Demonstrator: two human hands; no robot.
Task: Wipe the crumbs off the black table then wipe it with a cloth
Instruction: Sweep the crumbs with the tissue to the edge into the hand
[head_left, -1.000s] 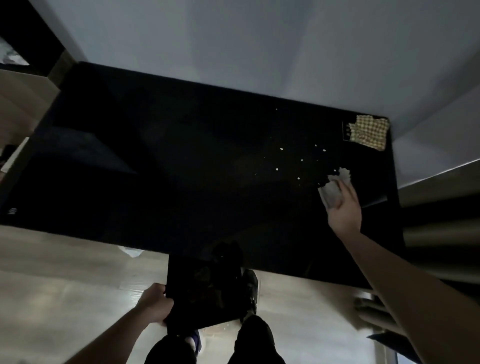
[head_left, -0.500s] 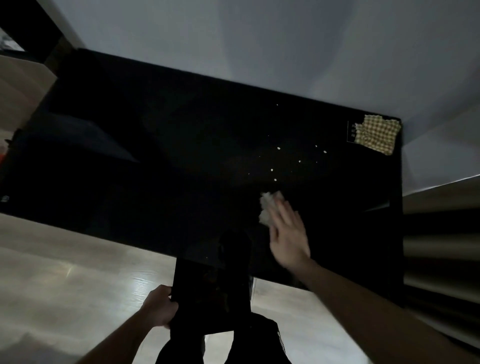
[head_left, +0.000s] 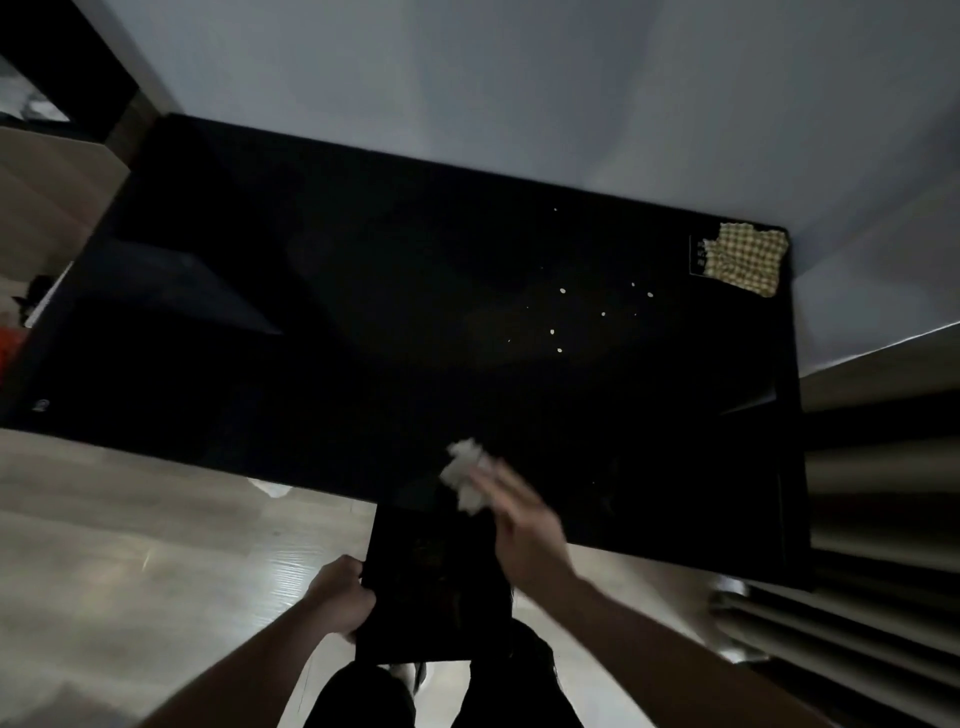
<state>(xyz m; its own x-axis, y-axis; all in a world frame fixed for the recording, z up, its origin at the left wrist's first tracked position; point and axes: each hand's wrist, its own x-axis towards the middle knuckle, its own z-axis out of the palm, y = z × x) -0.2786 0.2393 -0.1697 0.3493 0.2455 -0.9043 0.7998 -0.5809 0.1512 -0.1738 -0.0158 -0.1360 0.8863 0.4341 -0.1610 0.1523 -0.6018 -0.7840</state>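
The black table (head_left: 311, 312) stands against a pale wall. Several pale crumbs (head_left: 562, 291) dot its right half. My right hand (head_left: 519, 525) presses a crumpled white tissue (head_left: 466, 474) onto the table at its near edge, fingers flat over it. My left hand (head_left: 340, 597) grips the left side of a black tray (head_left: 426, 587) held just below that edge, under the tissue. A yellow checked cloth (head_left: 748, 257) lies in the far right corner of the table, apart from both hands.
Pale wooden floor (head_left: 156, 545) runs along the near side of the table. My dark-trousered legs (head_left: 441, 686) are below the tray. A ribbed radiator-like unit (head_left: 883, 519) stands at the right. A small white scrap (head_left: 272, 488) lies on the floor.
My right hand has swept the tissue from the right-middle of the table toward me to the near edge above the tray. The tray stays in my left hand.
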